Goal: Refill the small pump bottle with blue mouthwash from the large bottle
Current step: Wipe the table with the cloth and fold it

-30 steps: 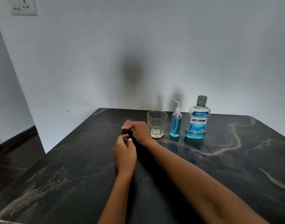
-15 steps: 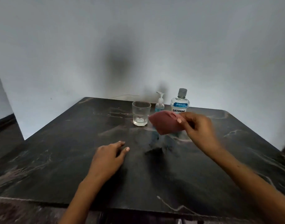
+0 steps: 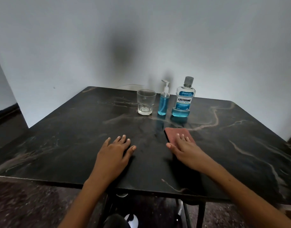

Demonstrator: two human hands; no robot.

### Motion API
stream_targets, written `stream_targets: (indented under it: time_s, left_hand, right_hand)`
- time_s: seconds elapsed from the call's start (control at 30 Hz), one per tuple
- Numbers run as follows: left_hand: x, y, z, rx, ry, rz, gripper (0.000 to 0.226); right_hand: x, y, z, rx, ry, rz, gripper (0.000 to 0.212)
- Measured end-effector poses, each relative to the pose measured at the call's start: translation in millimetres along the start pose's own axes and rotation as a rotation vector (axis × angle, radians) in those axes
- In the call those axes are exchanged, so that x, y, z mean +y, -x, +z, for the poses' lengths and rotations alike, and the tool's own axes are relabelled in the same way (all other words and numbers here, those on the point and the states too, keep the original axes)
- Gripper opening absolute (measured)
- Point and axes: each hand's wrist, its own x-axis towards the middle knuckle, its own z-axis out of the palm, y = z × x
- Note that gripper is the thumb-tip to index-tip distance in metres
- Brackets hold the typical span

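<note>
The small pump bottle (image 3: 164, 102), holding blue liquid up to its shoulder, stands at the back of the table between an empty glass (image 3: 145, 102) and the large Listerine bottle (image 3: 183, 99), which is capped with blue liquid low in its base. My left hand (image 3: 115, 151) lies flat on the table, fingers spread, holding nothing. My right hand (image 3: 183, 148) rests flat, its fingers on a reddish-pink flat object (image 3: 176, 134) lying on the table in front of the bottles. Both hands are well short of the bottles.
The dark marble table (image 3: 75, 137) stands in a corner against pale walls. Its near edge runs just past my wrists, with dark floor and metal legs below. Bare tabletop lies to the left and right of my hands.
My right hand carried the reddish object from the table's middle to the right and laid it flat. My left hand spread flat. The camera pulled back from the table.
</note>
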Motion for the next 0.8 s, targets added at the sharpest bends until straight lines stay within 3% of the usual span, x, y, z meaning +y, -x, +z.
stream_targets:
  time_s: [0.1, 0.23, 0.47, 0.63, 0.8]
  left_hand:
    - [0.5, 0.3, -1.1, 0.005, 0.001, -0.008, 0.048]
    - [1.1, 0.9, -1.4, 0.011, 0.008, -0.015, 0.047]
    - [0.1, 2.5, -2.1, 0.014, 0.021, -0.01, 0.045]
    - [-0.4, 3.7, -3.3, 0.017, 0.053, -0.012, 0.046]
    - [1.1, 4.6, -4.3, 0.035, 0.071, 0.003, 0.045]
  right_hand:
    - [-11.6, -27.5, 2.2, 0.06, 0.073, 0.005, 0.064]
    - [-22.0, -38.9, 7.7, 0.108, 0.124, -0.184, 0.05]
    - [26.0, 10.2, -3.0, 0.054, -0.138, -0.48, 0.043]
    - [65.2, 35.1, 1.1, 0.194, -0.095, -0.329, 0.044]
    - [71.2, 7.6, -11.8, 0.262, -0.067, -0.127, 0.042]
